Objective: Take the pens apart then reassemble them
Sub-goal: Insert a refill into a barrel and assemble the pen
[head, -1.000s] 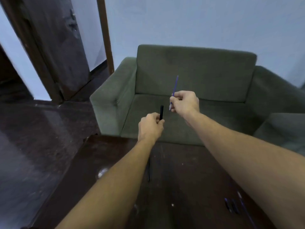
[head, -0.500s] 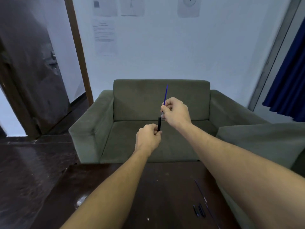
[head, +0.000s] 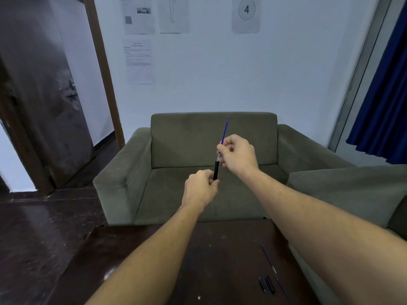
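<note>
My left hand (head: 200, 188) is closed around the lower end of a black pen barrel (head: 216, 170), held upright in the air above the far edge of the table. My right hand (head: 239, 153) pinches a thin blue ink refill (head: 225, 130) that points up and slightly right. The refill's lower end, with a pale tip, meets the top of the barrel; how far it sits inside is hidden by my fingers. On the dark table at the lower right lie another thin refill (head: 267, 258) and small dark pen parts (head: 267, 284).
The dark wooden table (head: 220, 260) fills the foreground. A green armchair (head: 198, 150) stands just beyond it, another green seat (head: 343, 194) at the right. A dark door (head: 39, 95) is at the left, a blue curtain (head: 385, 95) at the right, and papers hang on the white wall.
The view has tilted upward, showing more wall. My right hand has brought the refill's lower end down to the top of the barrel; a second ago the two were apart.
</note>
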